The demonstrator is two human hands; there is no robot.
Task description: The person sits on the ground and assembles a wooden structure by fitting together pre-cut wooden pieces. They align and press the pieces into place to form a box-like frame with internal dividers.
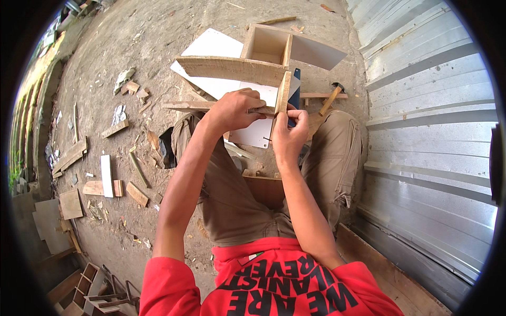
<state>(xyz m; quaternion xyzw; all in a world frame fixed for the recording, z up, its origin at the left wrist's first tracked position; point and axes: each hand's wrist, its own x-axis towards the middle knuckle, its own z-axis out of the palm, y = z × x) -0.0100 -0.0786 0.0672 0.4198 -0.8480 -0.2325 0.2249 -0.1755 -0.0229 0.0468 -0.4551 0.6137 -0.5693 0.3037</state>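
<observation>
My left hand is closed around a rough wooden strip that runs out to the left. The strip's right end meets a short wooden crosspiece, which also touches a longer curved-looking plank farther out. My right hand pinches the near end of that crosspiece between thumb and fingers. Beside the right hand, a thin dark nail-like piece shows over a white board; I cannot tell whether the fingers touch it. The fingertips of my left hand are partly hidden.
A hammer with a wooden handle leans by my right knee. A blue flat tool lies behind the crosspiece. An open wooden box frame stands beyond. Scrap wood litters the ground at left; a corrugated metal wall rises at right.
</observation>
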